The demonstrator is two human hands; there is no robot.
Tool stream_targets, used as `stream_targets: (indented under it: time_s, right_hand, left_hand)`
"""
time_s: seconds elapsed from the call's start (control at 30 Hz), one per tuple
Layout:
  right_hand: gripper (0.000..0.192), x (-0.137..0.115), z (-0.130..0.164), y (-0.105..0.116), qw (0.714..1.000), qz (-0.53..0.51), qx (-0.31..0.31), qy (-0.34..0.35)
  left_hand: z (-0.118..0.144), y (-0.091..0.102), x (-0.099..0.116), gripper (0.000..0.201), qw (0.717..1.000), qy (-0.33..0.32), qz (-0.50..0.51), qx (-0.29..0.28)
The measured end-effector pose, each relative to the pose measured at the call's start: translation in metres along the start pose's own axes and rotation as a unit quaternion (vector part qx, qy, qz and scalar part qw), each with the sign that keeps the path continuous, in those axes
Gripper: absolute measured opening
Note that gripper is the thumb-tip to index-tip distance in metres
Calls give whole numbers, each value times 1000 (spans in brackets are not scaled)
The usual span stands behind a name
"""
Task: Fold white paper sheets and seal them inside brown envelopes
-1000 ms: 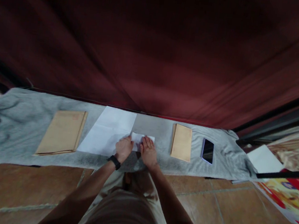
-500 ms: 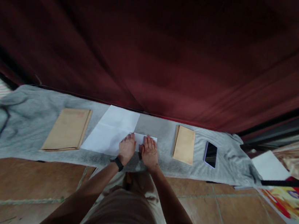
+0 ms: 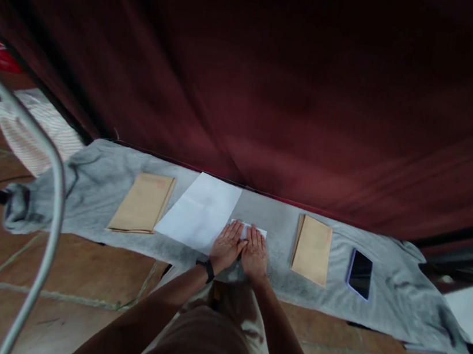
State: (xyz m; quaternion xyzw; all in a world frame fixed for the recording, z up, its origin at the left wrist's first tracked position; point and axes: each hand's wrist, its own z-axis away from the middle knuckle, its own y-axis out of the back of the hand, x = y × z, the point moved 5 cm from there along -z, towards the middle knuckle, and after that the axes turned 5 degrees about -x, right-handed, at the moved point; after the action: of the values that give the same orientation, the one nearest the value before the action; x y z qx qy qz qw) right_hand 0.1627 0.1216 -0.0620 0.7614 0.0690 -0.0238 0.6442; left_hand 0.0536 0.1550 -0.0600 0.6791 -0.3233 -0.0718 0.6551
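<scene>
Altogether 2 hands (image 3: 241, 249), 2 envelopes (image 3: 141, 211), 2 papers (image 3: 199, 211), 1 phone (image 3: 360, 273).

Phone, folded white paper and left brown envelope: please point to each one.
phone (image 3: 360, 273), head view, middle of its dark screen.
folded white paper (image 3: 254, 230), head view, far edge beyond the fingertips.
left brown envelope (image 3: 142, 202), head view, middle of its face.

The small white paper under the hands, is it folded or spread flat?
Folded. The small white paper is a narrow strip beside the full white sheet, with the left hand and right hand flat on it.
</scene>
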Motion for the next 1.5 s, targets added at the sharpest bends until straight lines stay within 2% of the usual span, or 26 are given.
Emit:
stream_targets:
  time_s: [0.2,0.53,0.67,0.8,0.93,1.07,1.27,1.5]
  right_hand:
    - [54,7,6,1,1000,0,10,0]
    - [52,49,27,9,997,6,29,-69]
    - [53,37,22,17,995,-14,59,-77]
    - [51,9,8,13,999,-49,13,-8]
    - [48,-3,3,5,999,-47,-9,10]
    - [49,1,7,2,1000,-22,7,20]
    - [53,23,14,-8,999,22,40,12]
    - [57,29,19,-17,997,39,62,8]
  left_hand:
    - [4,-1,-1,58,1000,-8,-6,14]
    - [-1,-5,1,59,1000,6,-19,-8]
    - [-2,-4,0,60,1000,3,-19,-13]
    - [-2,-3,1,61,999,3,-21,-34]
    - [-2,-1,2,61,999,3,-15,-43]
    - [2,1,3,58,999,-2,-25,-29]
    - [6,-2,0,56,999,-9,-37,25]
    - [8,-4,0,57,998,4,-62,31]
